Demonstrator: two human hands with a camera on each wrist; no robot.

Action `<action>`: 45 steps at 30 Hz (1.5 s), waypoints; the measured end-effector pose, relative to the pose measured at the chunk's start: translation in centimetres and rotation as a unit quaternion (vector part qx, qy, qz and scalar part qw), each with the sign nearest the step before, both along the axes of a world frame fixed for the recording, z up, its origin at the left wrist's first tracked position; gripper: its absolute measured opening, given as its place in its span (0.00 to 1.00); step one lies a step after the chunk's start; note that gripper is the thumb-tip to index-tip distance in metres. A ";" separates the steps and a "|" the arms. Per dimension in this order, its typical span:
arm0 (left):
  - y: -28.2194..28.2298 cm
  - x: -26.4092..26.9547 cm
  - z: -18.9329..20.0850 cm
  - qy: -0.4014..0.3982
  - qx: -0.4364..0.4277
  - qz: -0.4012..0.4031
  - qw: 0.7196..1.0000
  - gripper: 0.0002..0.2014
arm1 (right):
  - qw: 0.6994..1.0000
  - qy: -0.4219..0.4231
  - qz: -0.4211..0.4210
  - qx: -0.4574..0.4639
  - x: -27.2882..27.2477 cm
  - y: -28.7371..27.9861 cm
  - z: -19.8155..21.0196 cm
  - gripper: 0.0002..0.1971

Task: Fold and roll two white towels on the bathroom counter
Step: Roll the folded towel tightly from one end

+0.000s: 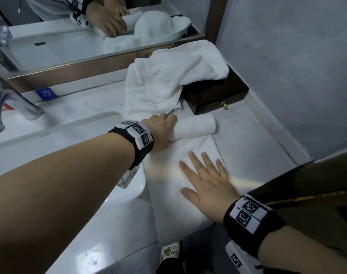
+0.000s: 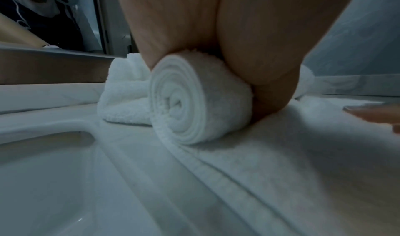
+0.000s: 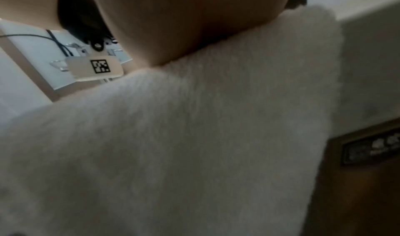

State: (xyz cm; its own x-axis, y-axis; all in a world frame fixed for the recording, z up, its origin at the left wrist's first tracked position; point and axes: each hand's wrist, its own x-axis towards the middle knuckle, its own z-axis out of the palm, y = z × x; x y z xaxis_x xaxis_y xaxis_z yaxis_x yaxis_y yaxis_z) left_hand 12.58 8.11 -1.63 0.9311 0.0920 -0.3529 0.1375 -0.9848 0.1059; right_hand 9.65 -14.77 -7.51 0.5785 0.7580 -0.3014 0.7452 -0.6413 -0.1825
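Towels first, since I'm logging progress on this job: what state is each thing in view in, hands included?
Folded towel: flat on the counter, far end partly rolled.
Roll: tight spiral, not finished.
Second towel: crumpled, unfolded, draped over the dark box.
Left hand: gripping the roll.
Right hand: fingers straight, pressing flat on the folded towel.
Faucet: no water seen running.
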 end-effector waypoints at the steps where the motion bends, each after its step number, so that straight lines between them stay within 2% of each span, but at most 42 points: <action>1: -0.1 0.1 0.0 -0.007 0.007 -0.006 1.000 0.29 | 1.000 0.014 -0.002 -0.002 0.0 0.1 0.3 0.36; 3: -0.1 0.1 -0.1 -0.016 0.024 -0.012 1.000 0.28 | 0.999 0.028 -0.022 0.019 0.8 0.7 1.7 0.36; 6: 0.2 -0.1 -0.4 -0.027 0.037 -0.018 0.999 0.30 | 0.989 -0.031 -0.085 0.119 4.3 2.3 4.8 0.28; 8: 0.3 -0.3 -0.5 -0.044 0.048 -0.022 0.998 0.31 | 0.980 -0.050 -0.089 0.171 7.3 3.8 6.5 0.24; 11: 0.9 -1.0 0.1 -0.093 0.033 0.006 0.995 0.34 | 0.993 -0.019 -0.035 0.109 10.9 6.3 7.7 0.25; 13: 1.8 -2.1 0.6 -0.135 -0.017 0.065 0.988 0.37 | 0.998 -0.018 -0.017 0.059 12.3 7.4 7.8 0.24; 15: 3.1 -3.7 1.1 -0.170 -0.104 0.167 0.966 0.36 | 0.999 -0.019 -0.015 0.046 12.8 7.9 7.7 0.22; 17: 4.3 -5.5 1.3 -0.176 -0.199 0.287 0.920 0.27 | 0.998 -0.019 -0.024 0.053 12.8 8.0 7.5 0.21; 19: 4.9 -6.9 1.1 -0.136 -0.235 0.352 0.896 0.17 | 0.998 -0.019 -0.029 0.059 12.7 8.0 7.3 0.20; 21: 4.8 -7.6 0.5 -0.084 -0.265 0.365 0.889 0.12 | 0.998 -0.014 -0.027 0.052 12.9 8.1 7.4 0.20; 26: 3.2 -7.2 -0.9 -0.052 -0.332 0.418 0.844 0.13 | 0.999 0.001 -0.019 0.029 13.5 8.4 7.6 0.19; 31: 1.8 -6.4 -1.1 -0.062 -0.302 0.463 0.831 0.10 | 0.999 0.026 -0.015 0.030 14.1 8.5 7.8 0.18; 36: 0.6 -5.6 -0.6 -0.039 -0.288 0.489 0.822 0.12 | 0.999 0.040 -0.009 0.035 14.5 8.5 7.7 0.18; 38: 0.4 -5.4 -0.4 -0.050 -0.316 0.518 0.794 0.09 | 0.998 0.044 -0.005 0.038 14.7 8.6 7.5 0.18; 40: 0.1 -5.3 -0.2 -0.070 -0.372 0.556 0.740 0.02 | 0.998 0.049 -0.002 0.044 14.8 8.5 7.4 0.18; 41: 0.0 -5.2 -0.2 -0.080 -0.386 0.568 0.723 0.04 | 0.998 0.050 0.001 0.047 14.9 8.4 7.3 0.17; 43: -0.3 -5.0 -0.5 -0.100 -0.398 0.585 0.700 0.05 | 0.997 0.047 0.007 0.053 15.0 8.4 7.1 0.17; 45: -0.5 -5.0 -0.9 -0.125 -0.386 0.591 0.697 0.05 | 0.997 0.046 0.011 0.057 15.0 8.3 7.0 0.17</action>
